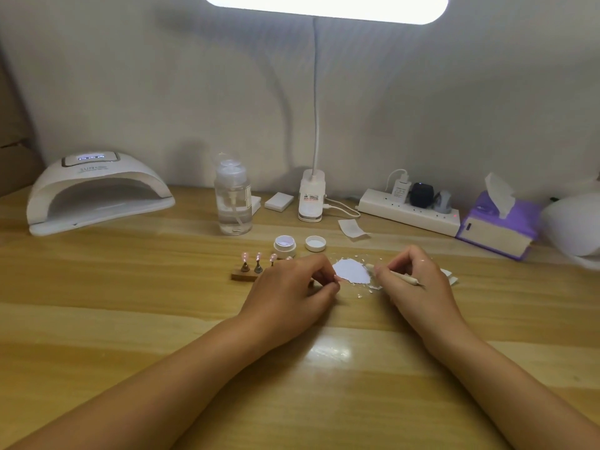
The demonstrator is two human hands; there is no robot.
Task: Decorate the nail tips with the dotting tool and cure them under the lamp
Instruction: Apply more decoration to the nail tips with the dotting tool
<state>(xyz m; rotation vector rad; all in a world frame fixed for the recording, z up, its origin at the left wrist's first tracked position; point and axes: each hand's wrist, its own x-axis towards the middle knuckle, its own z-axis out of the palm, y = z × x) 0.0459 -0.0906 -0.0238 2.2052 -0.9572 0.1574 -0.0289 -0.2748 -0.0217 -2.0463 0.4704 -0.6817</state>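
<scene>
My left hand (292, 287) pinches a small pink nail tip (338, 279) between thumb and fingers, just left of a pale paper palette (352, 271). My right hand (409, 277) grips a wooden dotting tool (402, 277), its front end at the palette's right edge. A wooden stand (245, 276) with pink nail tips (258, 256) on small holders sits behind my left hand, partly hidden by it. An open white gel jar (285, 245) and its lid (315, 243) stand just beyond. The white curing lamp (94, 193) sits at the far left.
A clear pump bottle (233, 203) and a clip-on desk lamp base (311, 196) stand at the back. A power strip (409, 211) and a purple tissue box (500, 225) are at the back right. White scraps (371, 287) lie around the palette.
</scene>
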